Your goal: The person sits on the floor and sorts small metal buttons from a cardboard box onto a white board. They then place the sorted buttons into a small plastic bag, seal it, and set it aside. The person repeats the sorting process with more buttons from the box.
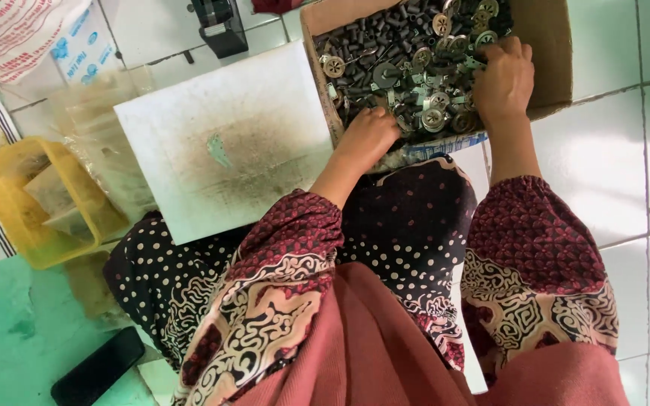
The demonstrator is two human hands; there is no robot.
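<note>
Two hands are down in the cardboard box (547,30), which sits on the pale tiled floor (626,173) just past the person's knees. It is heaped with short dark cylinders (374,37) and round, silvery slotted metal discs (432,118). The left hand (368,137) rests at the near edge of the heap, knuckles up and fingers curled under; whether they pinch a piece I cannot tell. The right hand (502,79) lies flat on the pile near the box's right wall, fingers close together and bent into the parts. By my reading this is the picking stage: both hands feel through the mix for pieces. A next move would call for a firm pinch on a single part and a clean lift. Beside the box lies a smudged white board (227,135), with a yellow basket (9,195) farther left.
</note>
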